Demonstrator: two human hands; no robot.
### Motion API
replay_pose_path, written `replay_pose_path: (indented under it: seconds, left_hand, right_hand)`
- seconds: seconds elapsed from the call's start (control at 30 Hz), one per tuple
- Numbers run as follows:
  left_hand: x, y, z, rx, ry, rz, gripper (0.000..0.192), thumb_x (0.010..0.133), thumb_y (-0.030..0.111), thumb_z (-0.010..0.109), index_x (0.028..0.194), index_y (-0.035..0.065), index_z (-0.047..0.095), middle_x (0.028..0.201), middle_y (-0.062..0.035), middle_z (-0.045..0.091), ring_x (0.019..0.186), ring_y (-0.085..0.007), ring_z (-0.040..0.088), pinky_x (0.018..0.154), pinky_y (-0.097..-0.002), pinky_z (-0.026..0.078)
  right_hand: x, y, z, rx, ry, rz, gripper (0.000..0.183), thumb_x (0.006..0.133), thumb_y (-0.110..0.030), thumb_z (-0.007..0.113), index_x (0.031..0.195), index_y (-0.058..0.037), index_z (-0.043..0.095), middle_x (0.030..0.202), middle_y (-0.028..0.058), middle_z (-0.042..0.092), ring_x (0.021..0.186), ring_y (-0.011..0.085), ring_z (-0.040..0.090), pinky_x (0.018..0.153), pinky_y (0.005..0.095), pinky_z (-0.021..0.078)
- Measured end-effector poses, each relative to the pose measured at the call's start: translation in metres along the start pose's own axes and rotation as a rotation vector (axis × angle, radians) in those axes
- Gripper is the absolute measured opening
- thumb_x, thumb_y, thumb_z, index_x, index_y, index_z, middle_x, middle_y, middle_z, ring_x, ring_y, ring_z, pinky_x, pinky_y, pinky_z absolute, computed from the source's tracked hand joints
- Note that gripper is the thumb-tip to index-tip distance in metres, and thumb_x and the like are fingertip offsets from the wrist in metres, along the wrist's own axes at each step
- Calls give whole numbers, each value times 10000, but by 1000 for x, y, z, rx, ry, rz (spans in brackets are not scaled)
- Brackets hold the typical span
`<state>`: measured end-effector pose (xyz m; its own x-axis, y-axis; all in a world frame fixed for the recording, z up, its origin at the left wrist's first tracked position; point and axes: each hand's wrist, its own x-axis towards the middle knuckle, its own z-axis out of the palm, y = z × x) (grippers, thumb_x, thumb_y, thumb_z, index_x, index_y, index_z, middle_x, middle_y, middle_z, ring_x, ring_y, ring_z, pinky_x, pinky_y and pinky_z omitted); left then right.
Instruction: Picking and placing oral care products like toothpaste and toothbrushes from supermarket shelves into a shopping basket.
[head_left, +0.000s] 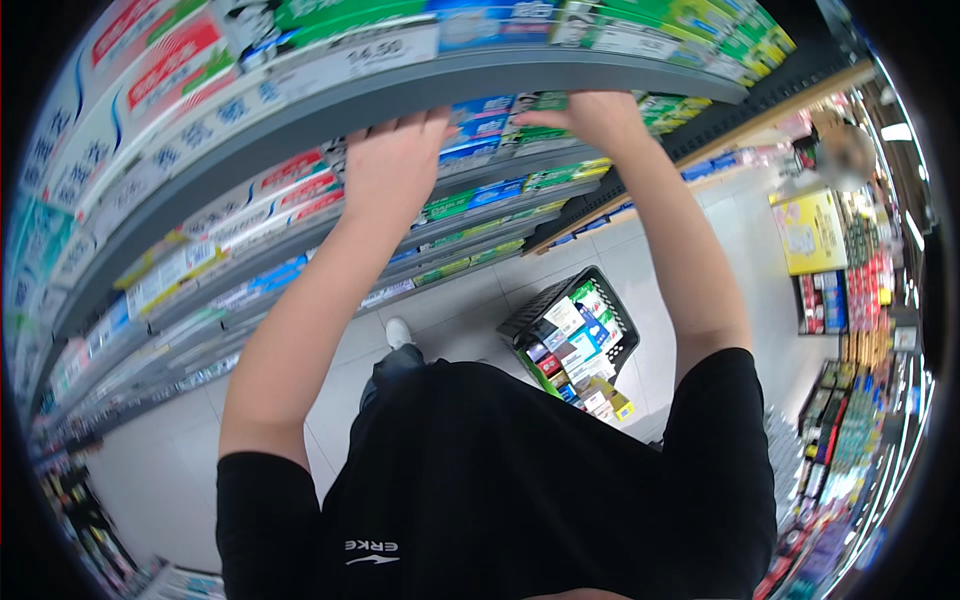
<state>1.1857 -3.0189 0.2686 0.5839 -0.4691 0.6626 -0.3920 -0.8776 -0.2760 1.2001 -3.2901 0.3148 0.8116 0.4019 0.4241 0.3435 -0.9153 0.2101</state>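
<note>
Both my hands reach into a shelf of toothpaste boxes, below the grey edge of an upper shelf (487, 75). The fingertips of my left hand (394, 161) are lost beneath that edge, close to blue toothpaste boxes (480, 124). To the right, my right hand (604, 124) has its thumb stretched left in front of green toothpaste boxes (553, 135); its other fingers are hidden. Whether either hand grips a box cannot be seen. Red-and-white boxes (300, 187) lie left of my left hand.
A dark plastic shopping basket (630, 330) full of small boxes stands on the tiled floor by my feet. Lower shelves with more boxes run beneath my arms. A wooden shelf edge (772, 116) is at right. Across the aisle are a yellow display box (810, 232) and stacked goods.
</note>
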Motion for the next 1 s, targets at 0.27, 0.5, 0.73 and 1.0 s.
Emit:
replay_pose_path:
  seconds: [0.27,0.5,0.73,1.0]
  left_hand:
    - [5,4,-7,50,-20,3,438,947,467,628,1296,203,624,1175,-1,674,1087,-211,645,960,-423,461]
    - [9,7,-12,37,-61,-68,384,989,425,597,1256,155,651,1122,-54,699,1050,-273,660,949,-437,468]
    - [17,16,-19,7,-75,-83,490,1041,392,529,1386,45,554,1277,-183,647,1190,-385,590,1046,-497,416]
    - [-39,88,-63,-330,24,65,531,940,214,681,1399,14,506,1483,-207,499,1305,-401,509,1105,-500,386]
  right_hand:
    - [-204,-82,62,369,171,219,297,826,-192,759,1055,-58,626,984,136,600,945,339,573,858,452,454]
    - [-447,-184,95,551,-1032,810,598,989,-593,524,1112,-20,646,1063,225,693,1043,413,654,920,508,492]
    - [-529,-200,108,1095,-961,1014,827,998,-708,336,1030,24,719,1026,315,697,1038,464,663,940,501,505]
    - [-465,-126,84,983,-762,803,589,1015,-583,460,981,-50,708,896,227,702,892,419,683,818,514,521]
